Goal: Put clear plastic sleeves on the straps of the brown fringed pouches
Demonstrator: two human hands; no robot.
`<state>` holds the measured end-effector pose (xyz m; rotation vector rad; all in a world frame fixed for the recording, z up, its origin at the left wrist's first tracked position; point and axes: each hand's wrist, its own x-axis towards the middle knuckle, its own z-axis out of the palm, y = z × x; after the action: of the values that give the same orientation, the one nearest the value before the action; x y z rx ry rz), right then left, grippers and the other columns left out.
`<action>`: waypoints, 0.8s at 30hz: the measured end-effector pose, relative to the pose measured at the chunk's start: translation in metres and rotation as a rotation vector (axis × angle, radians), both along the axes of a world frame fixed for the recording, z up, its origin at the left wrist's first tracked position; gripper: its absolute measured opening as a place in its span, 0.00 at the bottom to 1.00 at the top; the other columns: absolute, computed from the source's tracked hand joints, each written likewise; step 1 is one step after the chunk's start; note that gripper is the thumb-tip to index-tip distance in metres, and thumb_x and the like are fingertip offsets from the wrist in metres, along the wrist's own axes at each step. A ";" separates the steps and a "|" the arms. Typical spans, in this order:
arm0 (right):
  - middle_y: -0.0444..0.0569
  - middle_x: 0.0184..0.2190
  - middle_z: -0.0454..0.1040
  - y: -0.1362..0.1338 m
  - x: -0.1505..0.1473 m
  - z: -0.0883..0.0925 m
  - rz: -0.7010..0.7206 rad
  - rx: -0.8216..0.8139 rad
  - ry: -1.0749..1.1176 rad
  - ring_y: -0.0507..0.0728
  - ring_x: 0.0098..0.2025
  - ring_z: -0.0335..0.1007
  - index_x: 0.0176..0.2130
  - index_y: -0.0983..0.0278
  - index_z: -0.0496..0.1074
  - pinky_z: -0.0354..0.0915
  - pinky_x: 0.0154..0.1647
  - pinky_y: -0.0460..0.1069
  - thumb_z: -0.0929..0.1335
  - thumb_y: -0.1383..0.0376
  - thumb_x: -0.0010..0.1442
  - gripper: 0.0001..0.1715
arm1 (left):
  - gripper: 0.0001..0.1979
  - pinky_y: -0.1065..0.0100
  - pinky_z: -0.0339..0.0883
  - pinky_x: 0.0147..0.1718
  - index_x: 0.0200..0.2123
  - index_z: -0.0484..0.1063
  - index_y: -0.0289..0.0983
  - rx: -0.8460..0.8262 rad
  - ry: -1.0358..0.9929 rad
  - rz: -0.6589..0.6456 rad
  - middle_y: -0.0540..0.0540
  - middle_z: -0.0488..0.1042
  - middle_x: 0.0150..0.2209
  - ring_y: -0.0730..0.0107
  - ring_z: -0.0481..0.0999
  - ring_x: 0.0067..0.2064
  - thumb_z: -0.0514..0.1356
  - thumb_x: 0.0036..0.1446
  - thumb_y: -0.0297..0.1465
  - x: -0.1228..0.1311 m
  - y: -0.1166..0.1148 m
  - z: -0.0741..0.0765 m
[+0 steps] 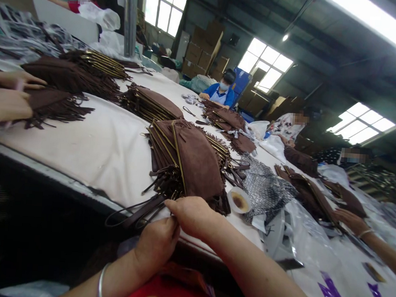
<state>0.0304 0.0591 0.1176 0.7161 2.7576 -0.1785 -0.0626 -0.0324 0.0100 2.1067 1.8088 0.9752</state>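
Both hands meet at the table's near edge, below a stack of brown fringed bags. My left hand [158, 238], with a silver bangle on its wrist, is closed. My right hand [193, 214] is closed too, its fingertips pinched together against the left. Whatever they hold is too small to make out. Just beyond them, a brown bag [200, 162] with a gold zip leans on the stack. Dark wrist straps [146, 210] and a thin cord hang at the edge beside my left hand.
Further bag stacks [153, 104] stand behind. A cup of brown liquid [239, 200] and grey patterned wrap [266, 187] lie to the right. Another person's hands [7, 103] work at the left; another person's hand [350, 221] is at the right.
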 end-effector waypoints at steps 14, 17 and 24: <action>0.48 0.40 0.79 0.016 -0.001 0.005 0.011 0.023 0.049 0.56 0.42 0.75 0.52 0.57 0.69 0.64 0.39 0.46 0.65 0.70 0.58 0.22 | 0.12 0.63 0.69 0.31 0.32 0.68 0.37 -0.050 -0.045 -0.003 0.44 0.76 0.28 0.60 0.77 0.31 0.48 0.65 0.28 -0.002 -0.008 -0.011; 0.47 0.41 0.79 0.017 0.001 0.009 0.070 0.011 -0.009 0.58 0.42 0.75 0.57 0.54 0.64 0.65 0.38 0.47 0.65 0.70 0.57 0.29 | 0.12 0.62 0.69 0.30 0.32 0.68 0.37 -0.033 -0.048 -0.005 0.44 0.75 0.28 0.60 0.77 0.30 0.48 0.65 0.28 -0.002 -0.008 -0.012; 0.47 0.33 0.79 0.009 -0.007 0.007 0.164 0.072 -0.107 0.59 0.37 0.76 0.43 0.58 0.72 0.64 0.31 0.47 0.65 0.69 0.57 0.14 | 0.11 0.61 0.69 0.31 0.35 0.69 0.36 0.005 -0.017 -0.003 0.43 0.76 0.30 0.58 0.78 0.32 0.47 0.65 0.28 -0.004 -0.009 -0.013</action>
<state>0.0237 0.0684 0.1247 0.4975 2.7149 -0.0064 -0.0664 -0.0414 -0.0029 2.0967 1.7969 0.9955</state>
